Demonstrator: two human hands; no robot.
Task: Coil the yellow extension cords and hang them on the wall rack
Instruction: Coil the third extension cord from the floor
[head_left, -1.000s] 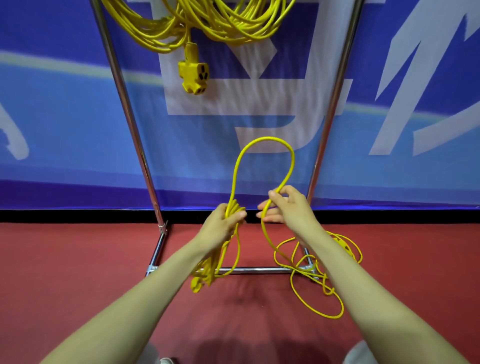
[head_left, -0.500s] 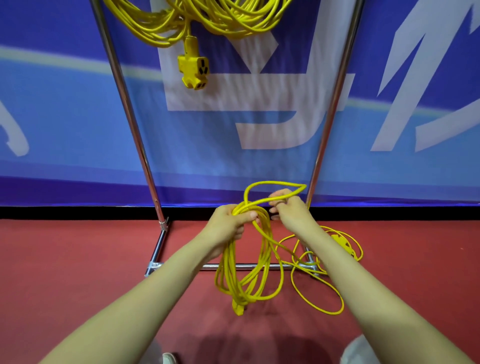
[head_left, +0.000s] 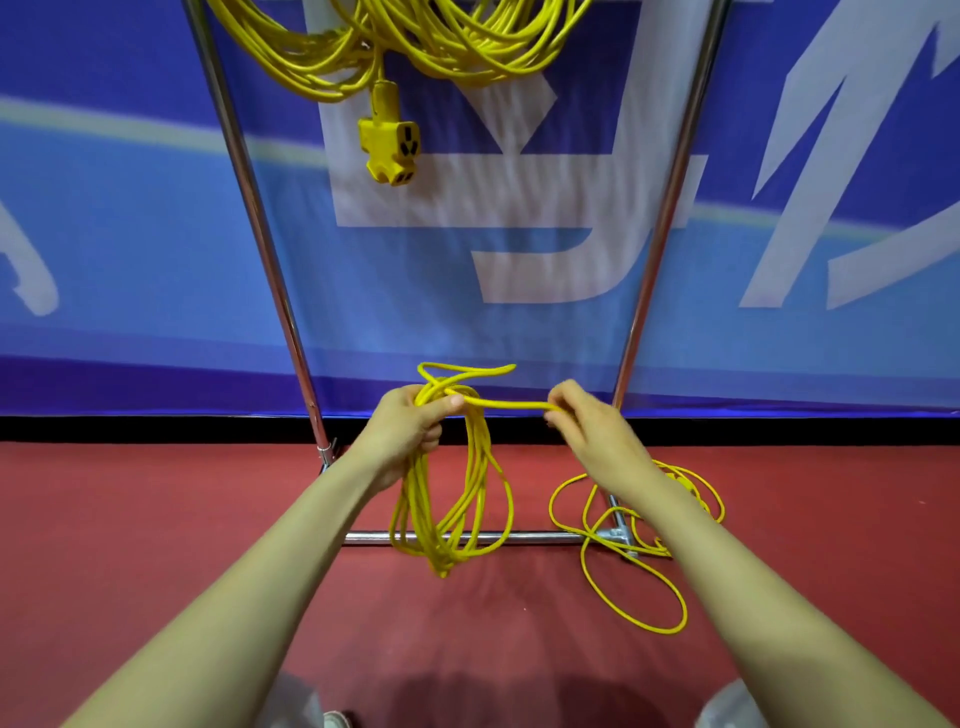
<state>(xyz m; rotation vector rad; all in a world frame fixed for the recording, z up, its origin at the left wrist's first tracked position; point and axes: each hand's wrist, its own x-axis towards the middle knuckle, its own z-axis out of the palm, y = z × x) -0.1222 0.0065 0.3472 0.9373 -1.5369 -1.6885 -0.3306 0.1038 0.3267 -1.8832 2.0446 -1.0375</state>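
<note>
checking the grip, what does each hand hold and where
Left hand grips the coiled yellow extension cord at the top of its loops; right hand pinches its free strand.

bright, even light | soft shadow at bottom centre | wide-angle bowing at edges | slight blur

Blue banner wall (head_left: 130, 234), red floor (head_left: 130, 519)
</note>
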